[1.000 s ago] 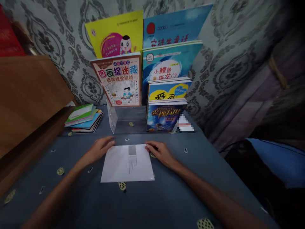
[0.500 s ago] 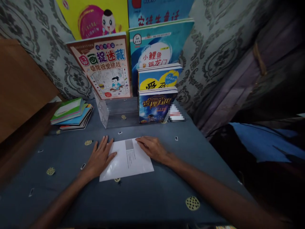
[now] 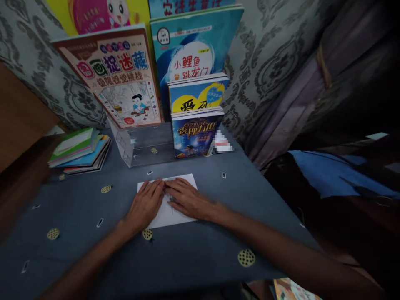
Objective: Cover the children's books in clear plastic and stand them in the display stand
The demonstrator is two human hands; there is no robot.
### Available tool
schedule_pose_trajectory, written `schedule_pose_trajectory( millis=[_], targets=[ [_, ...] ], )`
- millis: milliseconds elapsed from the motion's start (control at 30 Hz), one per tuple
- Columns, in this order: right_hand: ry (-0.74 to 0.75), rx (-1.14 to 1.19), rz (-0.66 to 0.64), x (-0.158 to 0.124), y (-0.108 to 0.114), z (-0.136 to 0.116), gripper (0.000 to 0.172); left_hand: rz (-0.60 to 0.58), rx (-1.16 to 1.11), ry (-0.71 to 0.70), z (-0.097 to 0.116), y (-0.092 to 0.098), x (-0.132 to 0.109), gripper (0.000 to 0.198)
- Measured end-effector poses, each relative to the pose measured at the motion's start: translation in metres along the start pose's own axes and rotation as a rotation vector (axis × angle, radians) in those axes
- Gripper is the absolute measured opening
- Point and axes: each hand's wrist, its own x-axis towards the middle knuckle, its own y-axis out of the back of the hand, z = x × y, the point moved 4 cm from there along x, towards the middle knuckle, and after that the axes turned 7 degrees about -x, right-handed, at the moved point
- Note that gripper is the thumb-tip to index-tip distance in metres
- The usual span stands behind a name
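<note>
A white rectangular sheet (image 3: 175,219) lies on the dark blue-grey tablecloth in front of the book stand. Both hands rest on it and hide most of its printed text. My left hand (image 3: 146,204) lies on its left part with the fingers stretched out. From the right, my right hand (image 3: 184,198) lies across the upper middle, fingers extended and pointing left. The fingertips of the two hands meet near the sheet's top edge. Neither hand grips anything.
A clear stand (image 3: 125,143) holds a brown picture book (image 3: 125,83), a teal book (image 3: 190,46), a blue-yellow book (image 3: 196,93) and a dark blue book (image 3: 193,135). Several stacked books (image 3: 79,150) lie at left. A white blurred item (image 3: 222,142) sits right of the stand.
My right hand has flattened from a bent-fingered pose at the sheet's top edge. My left hand has slid inward over the sheet, beside the right. The camera view has shifted.
</note>
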Motion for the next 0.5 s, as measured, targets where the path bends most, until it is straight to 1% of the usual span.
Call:
schedule_pose_trajectory(
  millis=[133, 300, 500],
  targets=[
    [-0.038, 0.008, -0.018, -0.002, -0.003, 0.002, 0.042, -0.029, 0.015, 0.04, -0.004, -0.002, -0.002, 0.043],
    [-0.105, -0.026, -0.059, -0.006, -0.006, 0.005, 0.047, -0.052, 0.098, 0.093, -0.009, 0.004, -0.007, 0.043],
    [-0.225, -0.118, -0.068, -0.023, -0.001, 0.015, 0.047, -0.046, 0.16, 0.166, -0.012, 0.011, -0.012, 0.043]
  ],
)
